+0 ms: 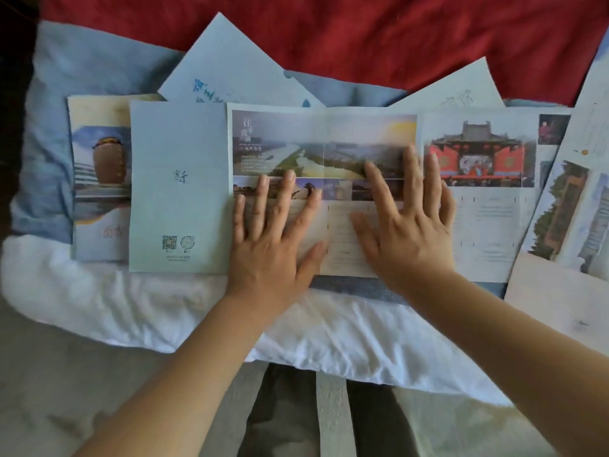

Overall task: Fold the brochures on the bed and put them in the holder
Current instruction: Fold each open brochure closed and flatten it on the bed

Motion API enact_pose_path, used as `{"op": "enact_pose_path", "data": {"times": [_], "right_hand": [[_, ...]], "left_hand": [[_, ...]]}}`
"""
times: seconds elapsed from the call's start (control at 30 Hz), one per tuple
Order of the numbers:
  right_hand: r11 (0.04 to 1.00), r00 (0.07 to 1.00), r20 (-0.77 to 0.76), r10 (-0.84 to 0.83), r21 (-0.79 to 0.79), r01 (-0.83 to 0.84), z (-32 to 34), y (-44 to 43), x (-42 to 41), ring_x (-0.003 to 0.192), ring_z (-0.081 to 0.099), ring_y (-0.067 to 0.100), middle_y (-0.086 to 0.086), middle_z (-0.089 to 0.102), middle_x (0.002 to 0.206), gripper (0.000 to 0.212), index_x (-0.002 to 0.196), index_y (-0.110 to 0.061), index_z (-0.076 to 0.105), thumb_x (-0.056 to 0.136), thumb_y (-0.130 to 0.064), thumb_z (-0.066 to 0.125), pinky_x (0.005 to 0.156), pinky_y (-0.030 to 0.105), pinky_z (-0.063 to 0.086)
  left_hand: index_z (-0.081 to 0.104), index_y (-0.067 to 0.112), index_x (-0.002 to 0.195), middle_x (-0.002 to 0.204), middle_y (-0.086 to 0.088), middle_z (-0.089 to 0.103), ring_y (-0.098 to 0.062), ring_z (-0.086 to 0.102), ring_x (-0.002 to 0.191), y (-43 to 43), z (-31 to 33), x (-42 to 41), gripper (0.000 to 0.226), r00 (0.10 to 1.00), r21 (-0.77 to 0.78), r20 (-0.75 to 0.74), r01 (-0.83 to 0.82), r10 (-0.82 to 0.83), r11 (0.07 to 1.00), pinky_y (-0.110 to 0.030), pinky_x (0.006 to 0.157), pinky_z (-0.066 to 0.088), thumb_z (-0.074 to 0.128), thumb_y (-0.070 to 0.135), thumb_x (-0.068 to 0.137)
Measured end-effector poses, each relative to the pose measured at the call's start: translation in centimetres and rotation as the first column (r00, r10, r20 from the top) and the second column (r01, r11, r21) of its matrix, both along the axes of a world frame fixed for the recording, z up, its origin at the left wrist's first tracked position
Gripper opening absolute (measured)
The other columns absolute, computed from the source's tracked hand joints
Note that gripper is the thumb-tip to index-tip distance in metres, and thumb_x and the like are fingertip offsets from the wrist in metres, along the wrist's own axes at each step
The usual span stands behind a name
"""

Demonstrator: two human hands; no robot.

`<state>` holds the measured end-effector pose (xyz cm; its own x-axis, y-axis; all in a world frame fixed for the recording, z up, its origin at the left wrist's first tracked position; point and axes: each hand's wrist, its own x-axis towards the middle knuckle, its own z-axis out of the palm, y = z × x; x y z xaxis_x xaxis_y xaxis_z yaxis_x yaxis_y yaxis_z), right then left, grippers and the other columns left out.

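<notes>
— Where is the brochure?
— The brochure (329, 143) lies unfolded on the bed (131, 308), printed side up, on a blue cloth (49, 143) near the white front edge.
— Which way does it run?
— Its long axis goes left to right, along the bed's edge. The print reads upright to the person, the top edge toward the red blanket (362, 37).
— And the hands?
— Both are flat on it with fingers straight and spread, gripping nothing. The left hand (273, 239) presses the panel left of the centre crease, and the right hand (405, 225) presses the panel right of it. The thumbs are close together but apart.
— What lies around it?
— A pale panel (178, 186) with a QR code touches its left edge (I cannot tell whether it is the same sheet). It overlaps a jar brochure (99, 179) further left. Two pale sheets (224, 70) stick out tilted behind, and more papers (573, 209) overlap at the right.
</notes>
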<state>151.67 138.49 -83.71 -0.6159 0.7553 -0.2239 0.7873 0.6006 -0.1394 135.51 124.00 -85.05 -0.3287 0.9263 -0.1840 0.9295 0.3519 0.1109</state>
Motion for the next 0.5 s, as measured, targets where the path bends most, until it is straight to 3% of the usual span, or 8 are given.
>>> {"op": "enact_pose_path", "data": {"times": [0.17,0.37,0.5], "right_hand": [[0.999,0.999,0.017,0.032,0.032,-0.032,-0.7,1.1,0.5,0.158,-0.009,0.040,0.013,-0.006,0.173,0.074,0.164,-0.040,0.013,0.100,-0.073,0.025,0.125,0.053,0.005],[0.997,0.999,-0.014,0.037,0.075,-0.035,-1.7,0.7,0.2,0.158,-0.008,0.041,0.016,-0.006,0.172,0.079,0.165,-0.038,0.009,0.098,-0.077,0.024,0.123,0.054,0.005],[0.996,0.999,0.006,0.036,0.085,-0.037,-1.7,0.6,0.1,0.157,-0.007,0.044,0.018,-0.004,0.172,0.080,0.165,-0.036,0.009,0.098,-0.076,0.026,0.123,0.056,0.006]], "left_hand": [[0.002,0.038,0.164,0.173,-0.001,-0.009,-0.025,-0.006,0.159,-2.4,0.0,-3.9,0.075,0.999,-0.025,0.019,-0.046,0.046,0.999,-0.057,0.126,0.004,0.022,0.072,0.100],[-0.011,0.034,0.163,0.170,-0.017,-0.014,-0.035,-0.012,0.158,-2.6,0.6,-6.4,0.096,0.967,-0.060,0.060,-0.243,0.246,0.968,-0.064,0.124,-0.003,0.023,0.087,0.090],[-0.008,0.036,0.163,0.170,-0.018,-0.011,-0.042,-0.009,0.157,-1.9,0.9,-6.3,0.102,0.921,0.028,0.142,-0.369,0.362,0.929,-0.070,0.119,-0.005,0.027,0.092,0.085]]}}
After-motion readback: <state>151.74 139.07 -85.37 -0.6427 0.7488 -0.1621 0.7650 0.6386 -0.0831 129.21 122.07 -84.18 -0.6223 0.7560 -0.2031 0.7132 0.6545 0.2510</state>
